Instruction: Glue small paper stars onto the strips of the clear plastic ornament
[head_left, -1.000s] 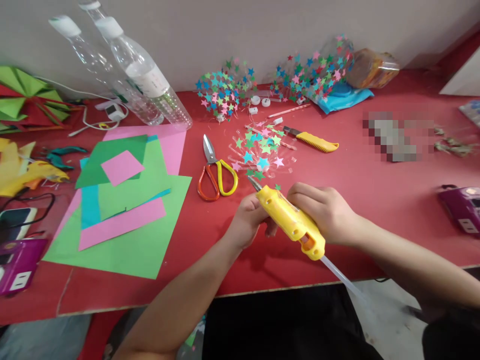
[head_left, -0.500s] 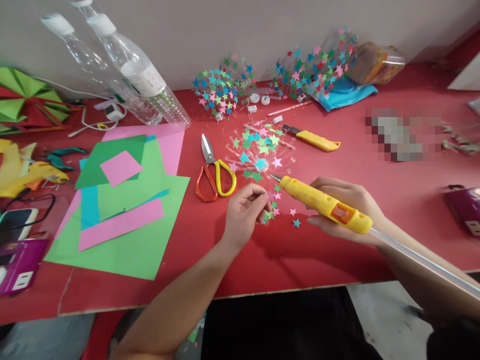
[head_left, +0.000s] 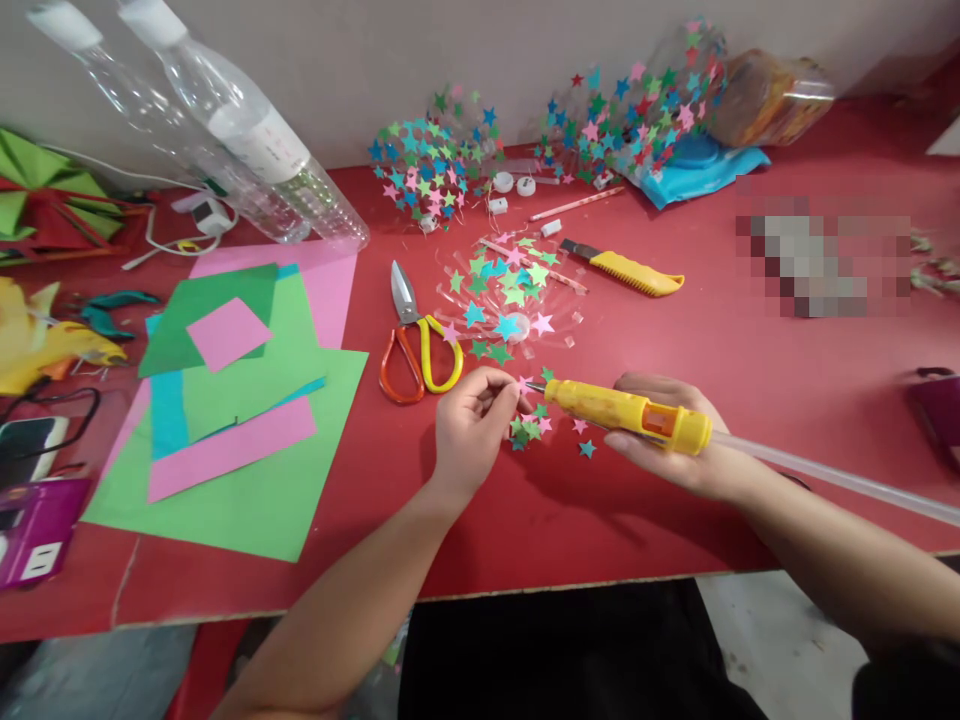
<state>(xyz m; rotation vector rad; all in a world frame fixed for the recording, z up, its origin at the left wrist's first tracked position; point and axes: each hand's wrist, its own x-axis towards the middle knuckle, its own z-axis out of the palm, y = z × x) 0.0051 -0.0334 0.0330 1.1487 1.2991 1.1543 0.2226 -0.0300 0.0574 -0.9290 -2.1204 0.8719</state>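
Observation:
My right hand [head_left: 675, 440] is wrapped round a yellow hot glue gun [head_left: 600, 405], a clear glue stick [head_left: 817, 474] running out of its back end. The metal nozzle points left and meets, or almost meets, a pink paper star [head_left: 524, 385]. My left hand [head_left: 474, 420] pinches that star between thumb and forefinger. Loose paper stars [head_left: 525, 428] lie on the table just beneath the fingertips. Beyond them is a clear plastic piece with splayed strips [head_left: 551, 290], with green, blue and pink stars on it.
Scissors [head_left: 420, 355] and a yellow utility knife [head_left: 626, 270] lie near the star piece. Coloured paper sheets [head_left: 247, 400] cover the left side, plastic bottles [head_left: 262, 150] behind them. Star-covered clear shapes [head_left: 427, 165] stand by the wall, near a blue packet [head_left: 694, 170].
The glue gun's nozzle has come down and left from near the clear piece to the star at my left fingertips. My left hand keeps its pinch. The camera view has shifted slightly.

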